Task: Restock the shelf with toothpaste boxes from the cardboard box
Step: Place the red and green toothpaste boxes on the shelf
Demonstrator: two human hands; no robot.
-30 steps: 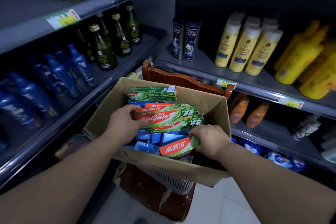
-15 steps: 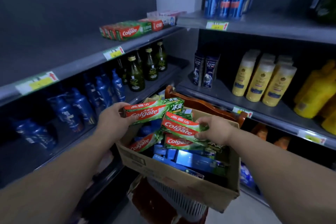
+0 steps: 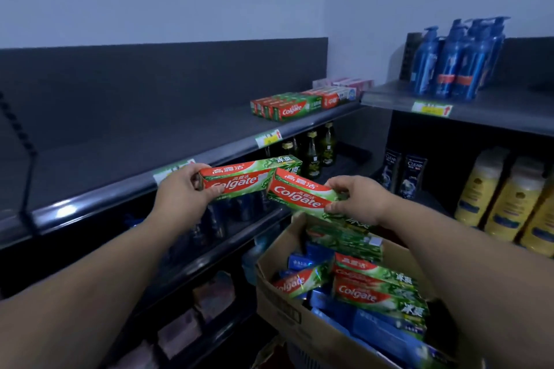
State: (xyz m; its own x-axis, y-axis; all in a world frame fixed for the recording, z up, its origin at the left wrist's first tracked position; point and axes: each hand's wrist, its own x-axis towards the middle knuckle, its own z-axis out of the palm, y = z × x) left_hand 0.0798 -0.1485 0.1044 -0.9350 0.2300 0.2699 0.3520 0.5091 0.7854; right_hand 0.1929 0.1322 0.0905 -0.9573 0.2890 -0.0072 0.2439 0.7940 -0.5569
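Toothpaste boxes [image 3: 242,180], gripped endwise by left hand [image 3: 180,190] and right hand [image 3: 358,199], hover at the shelf [image 3: 126,159] edge, presumably for sliding on

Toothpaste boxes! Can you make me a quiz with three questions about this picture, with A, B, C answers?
1. Where is the cardboard box?
A. below the right hand
B. on the top shelf
C. behind the blue bottles

2. What colours is the Colgate toothpaste box in the left hand?
A. blue and white
B. red and green
C. yellow and black

3. What is the right hand doing?
A. hanging empty
B. pressing the wall
C. gripping a second Colgate box

Answers: 1 A, it sits low under that hand. 2 B, red logo end, green far end. 3 C, thumb and fingers pinch it.
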